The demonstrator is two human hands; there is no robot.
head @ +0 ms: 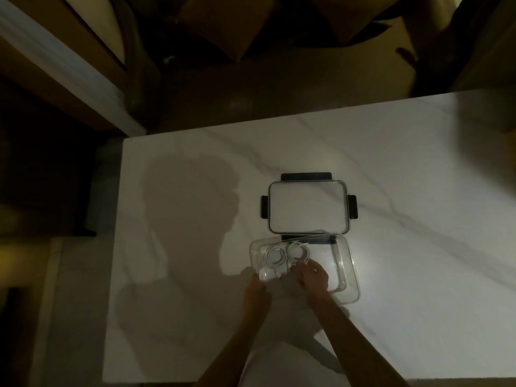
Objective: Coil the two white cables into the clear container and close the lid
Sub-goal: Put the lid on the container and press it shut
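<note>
A clear rectangular container stands on the white marble table. Two white cables lie coiled side by side in its left half, one coil on the left and one coil on the right. My right hand reaches into the container, fingertips on the right coil. At the container's near left corner, my left hand touches the rim. The lid, clear with black latches, lies flat just behind the container.
The marble table extends far to the right and to the left of the container. A dark floor and brown cardboard boxes lie beyond the table's far edge. The room is dim.
</note>
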